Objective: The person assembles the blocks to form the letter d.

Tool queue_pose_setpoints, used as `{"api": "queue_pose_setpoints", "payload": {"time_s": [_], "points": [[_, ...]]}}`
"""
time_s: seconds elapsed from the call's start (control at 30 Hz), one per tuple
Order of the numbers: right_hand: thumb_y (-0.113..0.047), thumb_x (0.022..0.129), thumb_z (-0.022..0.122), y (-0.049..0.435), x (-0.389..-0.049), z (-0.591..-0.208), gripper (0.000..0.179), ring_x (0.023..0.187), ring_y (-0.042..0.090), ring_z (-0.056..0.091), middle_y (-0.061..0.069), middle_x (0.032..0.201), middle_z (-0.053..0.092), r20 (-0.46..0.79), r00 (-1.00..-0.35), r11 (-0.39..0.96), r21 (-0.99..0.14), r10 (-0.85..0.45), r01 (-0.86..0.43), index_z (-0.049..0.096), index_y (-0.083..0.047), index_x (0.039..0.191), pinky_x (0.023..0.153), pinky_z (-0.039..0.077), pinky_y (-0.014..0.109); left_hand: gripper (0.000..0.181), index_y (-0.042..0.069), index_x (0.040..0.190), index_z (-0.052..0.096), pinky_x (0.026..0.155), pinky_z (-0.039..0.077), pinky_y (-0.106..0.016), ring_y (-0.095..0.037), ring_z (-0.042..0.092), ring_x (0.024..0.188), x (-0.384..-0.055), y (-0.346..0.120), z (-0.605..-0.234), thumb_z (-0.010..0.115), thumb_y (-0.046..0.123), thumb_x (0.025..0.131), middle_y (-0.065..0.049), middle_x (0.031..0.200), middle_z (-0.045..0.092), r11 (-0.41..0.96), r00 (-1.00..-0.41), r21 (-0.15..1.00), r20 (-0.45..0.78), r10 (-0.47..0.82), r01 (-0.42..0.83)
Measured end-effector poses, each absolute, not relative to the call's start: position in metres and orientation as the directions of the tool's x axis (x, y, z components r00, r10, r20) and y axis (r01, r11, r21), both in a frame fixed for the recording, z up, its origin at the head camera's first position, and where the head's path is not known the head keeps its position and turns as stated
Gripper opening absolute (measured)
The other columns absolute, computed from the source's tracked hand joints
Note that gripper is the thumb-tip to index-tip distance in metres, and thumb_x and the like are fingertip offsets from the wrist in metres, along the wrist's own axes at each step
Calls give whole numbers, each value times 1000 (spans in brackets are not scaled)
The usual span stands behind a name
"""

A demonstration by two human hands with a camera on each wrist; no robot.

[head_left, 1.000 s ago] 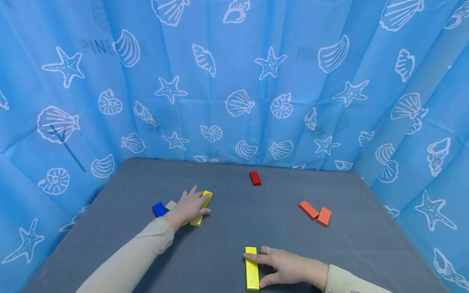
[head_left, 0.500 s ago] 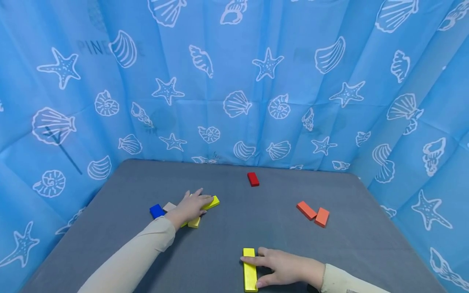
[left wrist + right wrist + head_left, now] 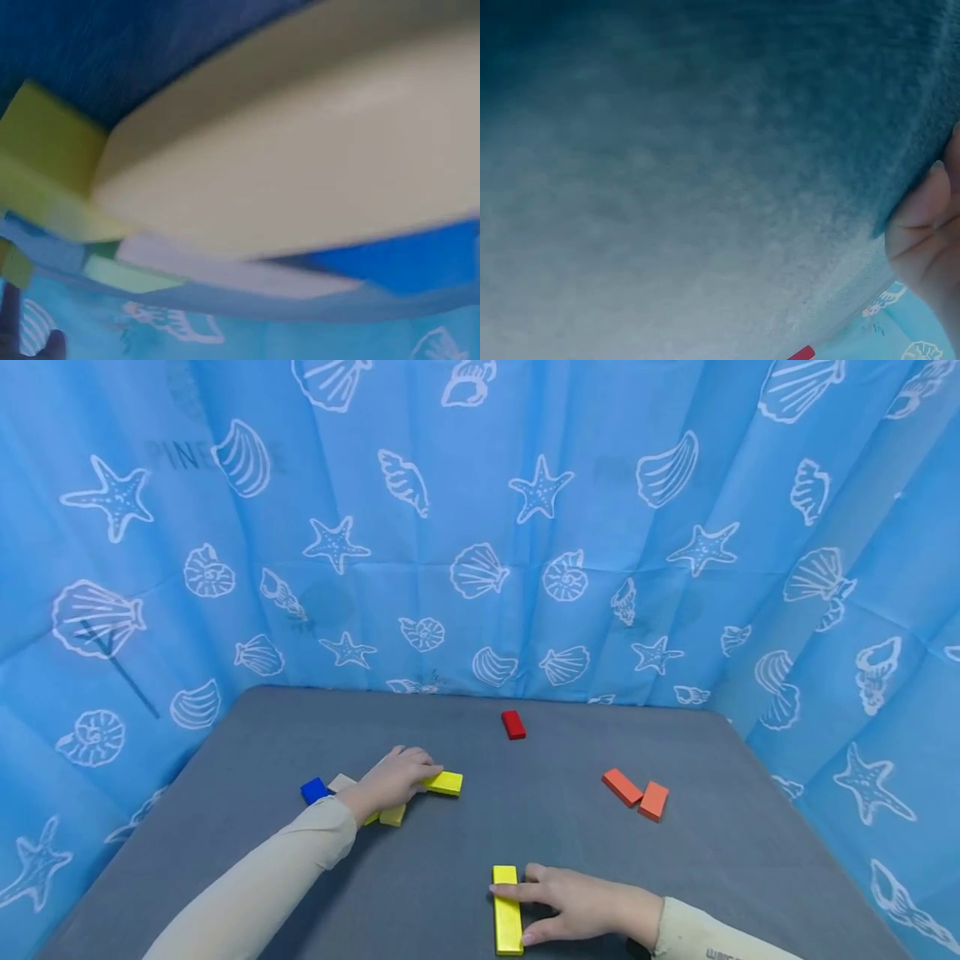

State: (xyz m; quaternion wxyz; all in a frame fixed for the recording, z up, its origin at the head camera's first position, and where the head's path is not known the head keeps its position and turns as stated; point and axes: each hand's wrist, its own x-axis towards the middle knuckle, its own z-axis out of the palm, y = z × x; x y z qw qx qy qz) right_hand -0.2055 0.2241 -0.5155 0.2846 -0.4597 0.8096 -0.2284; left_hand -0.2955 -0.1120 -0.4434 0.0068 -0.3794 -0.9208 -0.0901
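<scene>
My left hand pinches one end of a yellow block, which points to the right. Beneath and beside that hand lie a blue block, a pale wooden block and a dull yellow block. The hand hides part of this group. In the left wrist view a sleeve covers much of the picture, with the blue block behind it. At the front my right hand holds a second, long yellow block, index finger across its top and thumb at its near right edge.
All blocks lie on a grey cloth-covered table. A red block is near the back edge. Two orange blocks almost touch at the right. A blue shell-patterned curtain surrounds the back and sides.
My left hand has turned its yellow block from pointing away to pointing right, its fingers drawing together on it. My right hand and its block stay put; the view has shifted slightly.
</scene>
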Motion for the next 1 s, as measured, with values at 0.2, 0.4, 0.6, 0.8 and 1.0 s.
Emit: {"api": "queue_pose_setpoints", "payload": {"time_s": [0.2,0.4,0.6,0.8,1.0], "points": [[-56,94,52,225,-205,-516,61,74,0,40,-9,93,39,-246,-388,450,-627,-889,-636,30,-43,150,57,34,22,39,18,125,68,96,40,-43,-20,53,114,-302,-95,-440,72,7,87,3,119,66,578,-583,75,92,807,812],[-56,94,51,223,-207,-524,61,73,0,40,-10,93,39,-243,-382,446,-625,-891,-641,29,-44,150,57,34,22,39,21,126,68,96,41,-42,-21,52,116,-295,-79,-443,71,9,89,3,124,63,583,-583,26,58,810,812],[-58,93,52,222,-207,-526,61,72,0,39,-10,90,37,-254,-388,457,-626,-886,-632,30,-46,149,56,33,23,61,6,140,51,101,38,-54,-33,47,127,-272,-68,-445,65,40,93,-14,137,53,867,-871,95,15,491,490],[-58,93,52,224,-207,-523,61,71,0,40,-10,91,39,-262,-392,465,-622,-882,-630,30,-46,149,56,33,21,105,-5,145,35,104,32,-59,-42,36,134,-259,-51,-448,66,69,77,-24,144,43,949,-959,192,-89,270,249],[-58,93,52,226,-206,-524,61,71,0,39,-10,89,38,-261,-396,467,-626,-880,-625,30,-46,149,55,33,21,110,-5,146,35,102,30,-64,-43,32,136,-257,-40,-460,64,74,75,-25,145,41,958,-963,170,-106,249,229]]}}
